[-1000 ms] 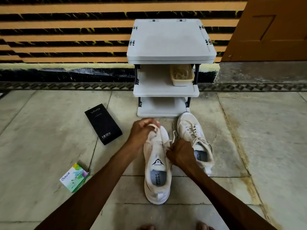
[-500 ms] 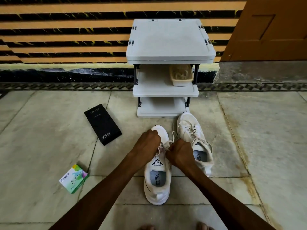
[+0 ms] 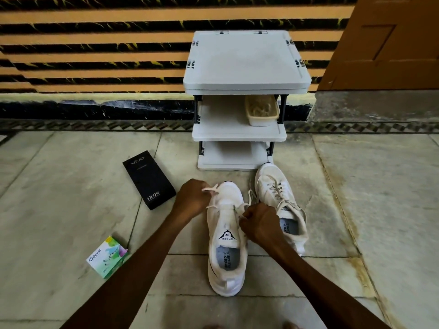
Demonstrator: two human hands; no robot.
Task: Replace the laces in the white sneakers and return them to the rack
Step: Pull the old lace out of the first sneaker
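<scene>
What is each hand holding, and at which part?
Both hold the nearer white sneaker's cream flat lace: the left hand one length beside the toe, the right hand another near the right eyelets.

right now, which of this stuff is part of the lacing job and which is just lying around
Job: near sneaker, far sneaker, lace, rack, tray (likely laces).
Lying about: black box, green box.
</scene>
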